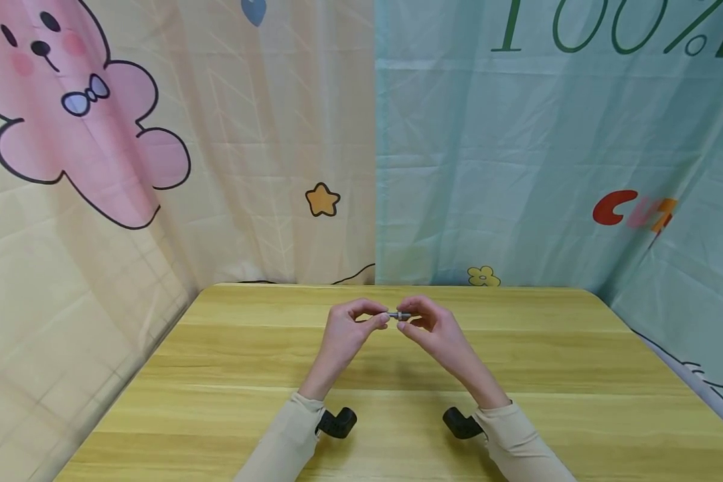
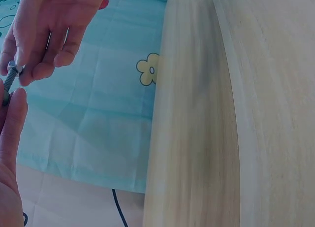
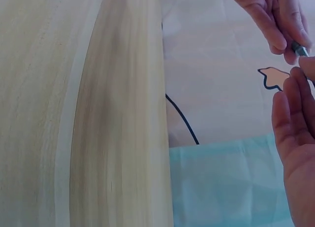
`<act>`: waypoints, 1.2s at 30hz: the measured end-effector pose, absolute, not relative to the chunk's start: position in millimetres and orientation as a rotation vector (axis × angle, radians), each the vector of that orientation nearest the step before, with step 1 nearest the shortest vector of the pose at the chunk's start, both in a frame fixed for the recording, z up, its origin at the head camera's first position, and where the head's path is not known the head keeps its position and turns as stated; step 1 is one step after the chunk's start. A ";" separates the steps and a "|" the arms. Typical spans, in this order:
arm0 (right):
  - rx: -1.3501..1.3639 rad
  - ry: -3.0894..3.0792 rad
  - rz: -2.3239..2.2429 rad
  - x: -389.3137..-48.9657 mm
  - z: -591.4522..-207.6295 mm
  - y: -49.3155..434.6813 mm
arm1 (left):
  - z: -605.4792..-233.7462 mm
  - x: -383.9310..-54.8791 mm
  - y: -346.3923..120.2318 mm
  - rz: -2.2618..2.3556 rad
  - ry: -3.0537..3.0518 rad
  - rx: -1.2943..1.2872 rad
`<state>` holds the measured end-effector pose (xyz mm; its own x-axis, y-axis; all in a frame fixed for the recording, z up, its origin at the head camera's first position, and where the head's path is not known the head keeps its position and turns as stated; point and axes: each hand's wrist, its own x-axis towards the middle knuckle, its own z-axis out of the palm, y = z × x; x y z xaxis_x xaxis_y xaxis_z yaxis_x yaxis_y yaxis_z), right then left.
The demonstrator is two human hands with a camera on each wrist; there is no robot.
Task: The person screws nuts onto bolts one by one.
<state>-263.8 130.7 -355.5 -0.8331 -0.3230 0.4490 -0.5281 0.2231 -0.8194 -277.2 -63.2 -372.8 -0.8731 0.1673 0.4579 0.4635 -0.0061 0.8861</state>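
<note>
While the left hand's (image 1: 348, 329) thumb and finger are pinching one end of a small metal bolt (image 2: 9, 80), the right hand's (image 1: 438, 328) fingertips are gripping its other end; the bolt is lying crosswise below the head view's centre, above the wooden table (image 1: 217, 375).

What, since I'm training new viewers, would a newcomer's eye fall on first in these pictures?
Probably the large pink bear-like figure, printed on the beige cloth at the head view's upper left. Next, likely the small metal bolt above the wooden table, a little below that view's centre, where two hands, the left hand and the right hand, hold it between them.
</note>
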 end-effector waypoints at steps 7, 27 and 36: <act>0.803 -2.278 1.722 -275.1 -372.5 134.1 | -374.2 -277.6 -63.3 -1.973 -2.034 -0.699; 0.796 -2.274 1.673 -277.3 -370.2 131.5 | -372.8 -280.0 -63.6 -1.981 -1.998 -0.689; 0.844 -2.259 1.676 -275.9 -370.3 131.6 | -363.1 -270.9 -63.1 -2.062 -2.000 -0.685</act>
<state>-275.9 131.6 -370.3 -0.8155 -0.3212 0.4814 -0.5539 0.1919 -0.8102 -270.9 -63.1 -363.1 -0.8756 0.1800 0.4482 0.4425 -0.0730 0.8938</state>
